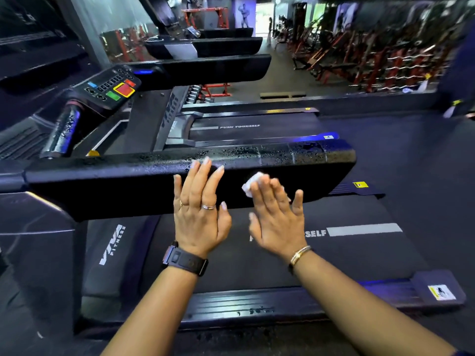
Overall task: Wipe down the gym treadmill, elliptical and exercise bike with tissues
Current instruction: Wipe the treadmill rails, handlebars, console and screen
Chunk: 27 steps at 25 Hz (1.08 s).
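Red weight benches [372,60] are standing beyond the hands. Straight ahead of both, the treadmill [231,268] handrail [123,187] is running crosswise, left to right. The left hand [198,217] is resting flat on it, fingers straight, holding nothing. The right hand [279,219], just beside it, is pressing a crumpled tissue [250,185] onto the rail's near face with straight fingers. Droplets [305,150] are lying up-right of the tissue, likely nearer the right hand.

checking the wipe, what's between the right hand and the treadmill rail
A white tissue, pressed by the right hand onto the rail; head view.
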### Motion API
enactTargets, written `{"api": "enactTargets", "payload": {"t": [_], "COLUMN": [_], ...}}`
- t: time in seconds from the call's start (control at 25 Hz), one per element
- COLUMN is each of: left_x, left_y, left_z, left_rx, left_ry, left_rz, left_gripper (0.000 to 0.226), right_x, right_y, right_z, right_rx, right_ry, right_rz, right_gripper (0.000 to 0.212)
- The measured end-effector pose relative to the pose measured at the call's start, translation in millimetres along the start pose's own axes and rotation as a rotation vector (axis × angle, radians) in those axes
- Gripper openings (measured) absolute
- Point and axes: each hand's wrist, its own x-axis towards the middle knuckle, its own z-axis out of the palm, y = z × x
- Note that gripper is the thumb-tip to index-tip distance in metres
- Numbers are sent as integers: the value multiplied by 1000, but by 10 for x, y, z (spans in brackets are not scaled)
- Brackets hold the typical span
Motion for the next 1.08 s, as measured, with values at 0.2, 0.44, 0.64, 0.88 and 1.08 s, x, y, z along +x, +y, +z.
{"api": "enactTargets", "payload": {"t": [0.2, 0.44, 0.64, 0.88, 1.08], "left_x": [-124, -137, -135, -155, -160], "left_y": [-308, -498, -576, -611, -623], "left_z": [-73, -92, -123, -122, -127], "left_rx": [50, 81, 139, 100, 84], "left_ry": [-11, 3, 9, 5, -2], "left_rz": [4, 42, -10, 5, 16], "left_gripper": [53, 57, 63, 62, 66], "right_x": [106, 135, 77, 164, -3], "right_y": [-311, -342, -574, -574, -764], "right_z": [56, -31, 71, -2, 81], "right_rx": [22, -61, -21, -55, -44], "right_ry": [-28, -40, -60, -35, -92], "right_rz": [22, 213, 136, 322, 164], "right_gripper": [80, 84, 80, 83, 73]}}
